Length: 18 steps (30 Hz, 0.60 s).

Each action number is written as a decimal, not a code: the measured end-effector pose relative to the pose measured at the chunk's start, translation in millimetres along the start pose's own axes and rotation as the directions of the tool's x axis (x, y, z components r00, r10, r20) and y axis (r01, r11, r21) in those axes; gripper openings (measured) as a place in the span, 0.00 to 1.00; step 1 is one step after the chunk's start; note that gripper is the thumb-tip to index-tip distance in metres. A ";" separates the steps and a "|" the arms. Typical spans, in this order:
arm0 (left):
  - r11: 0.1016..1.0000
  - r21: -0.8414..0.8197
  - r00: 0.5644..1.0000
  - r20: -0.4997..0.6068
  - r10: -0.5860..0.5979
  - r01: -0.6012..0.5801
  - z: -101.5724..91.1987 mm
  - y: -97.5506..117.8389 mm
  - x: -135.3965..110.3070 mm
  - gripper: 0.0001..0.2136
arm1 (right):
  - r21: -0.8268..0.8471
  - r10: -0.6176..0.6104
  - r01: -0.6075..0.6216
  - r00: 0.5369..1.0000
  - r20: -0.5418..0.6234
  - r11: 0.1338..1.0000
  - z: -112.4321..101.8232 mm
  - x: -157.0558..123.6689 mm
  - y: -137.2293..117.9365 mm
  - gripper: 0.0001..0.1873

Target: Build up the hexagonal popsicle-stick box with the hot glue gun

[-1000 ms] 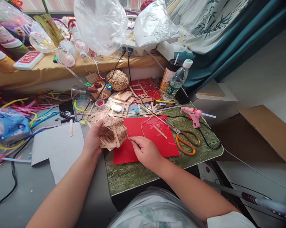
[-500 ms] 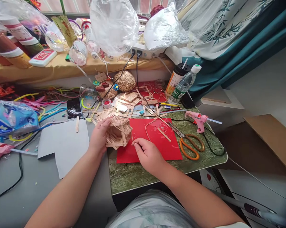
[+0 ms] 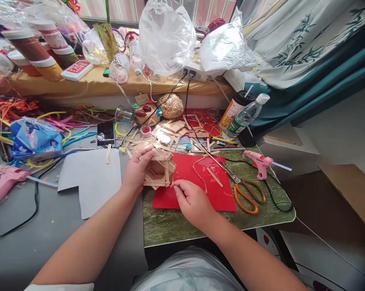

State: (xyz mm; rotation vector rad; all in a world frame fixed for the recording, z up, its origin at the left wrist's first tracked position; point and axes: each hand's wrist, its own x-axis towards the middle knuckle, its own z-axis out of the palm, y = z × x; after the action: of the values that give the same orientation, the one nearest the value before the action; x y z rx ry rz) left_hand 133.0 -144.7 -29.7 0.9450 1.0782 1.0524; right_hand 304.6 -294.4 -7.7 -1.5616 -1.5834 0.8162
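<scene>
My left hand (image 3: 136, 171) is closed around the left side of a hollow, many-sided box built of stacked popsicle sticks (image 3: 160, 167). Its opening faces me, above the left part of a red sheet of paper (image 3: 188, 198). At the box's lower right corner, my right hand (image 3: 192, 200) pinches a thin piece of twine between thumb and forefinger. More of the twine (image 3: 197, 161) curves over the red sheet behind that hand. A loose popsicle stick (image 3: 214, 177) lies on the sheet, beside orange-handled scissors (image 3: 249, 196).
Pink glue guns stand at the right (image 3: 261, 161) and lie at the left (image 3: 9, 184), with black cables trailing. A grey-white sheet (image 3: 94, 182) lies left of my arm. Behind are a pile of popsicle sticks (image 3: 170, 133), a twine ball (image 3: 170, 106) and a water bottle (image 3: 245, 117).
The view has shifted, so the scene sits further right. The box is turned slightly in my left hand, and my right fingertips stay close to its lower right corner.
</scene>
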 end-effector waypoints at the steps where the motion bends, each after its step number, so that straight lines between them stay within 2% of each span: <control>1: 1.000 0.010 1.000 0.008 -0.003 0.002 -0.4 0.0 0.2 0.30 | -0.011 0.002 -0.002 1.000 0.003 1.000 -2.2 0.2 -0.5 0.10; 6: 0.980 0.200 0.999 0.047 -0.002 -0.008 -4.0 4.7 -0.6 0.34 | -0.074 -0.018 0.021 0.999 0.047 0.997 -15.6 -1.7 -6.4 0.09; 9: 0.925 0.379 0.993 0.121 -0.005 -0.042 -7.3 14.5 -4.2 0.34 | -0.150 -0.085 0.102 0.990 0.117 0.983 -24.8 -3.0 -14.6 0.09; 12: 0.830 0.553 0.966 0.245 -0.087 -0.066 -9.9 26.9 -10.1 0.31 | -0.246 -0.181 0.239 0.955 0.235 0.939 -32.8 -1.7 -24.0 0.10; 15: 0.708 0.703 0.944 0.278 -0.179 -0.073 -10.9 36.0 -15.9 0.31 | -0.306 -0.263 0.372 0.902 0.343 0.877 -36.4 1.6 -30.6 0.11; 18: 0.618 0.779 0.920 0.312 -0.238 -0.104 -11.5 39.4 -19.2 0.32 | -0.324 -0.301 0.439 0.867 0.396 0.838 -34.2 4.5 -31.2 0.10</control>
State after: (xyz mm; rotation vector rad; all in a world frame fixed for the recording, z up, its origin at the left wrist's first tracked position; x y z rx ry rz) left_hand 111.7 -152.9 9.4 1.7266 1.2308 0.2277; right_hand 318.0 -293.8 36.9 -1.3481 -2.3427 0.5667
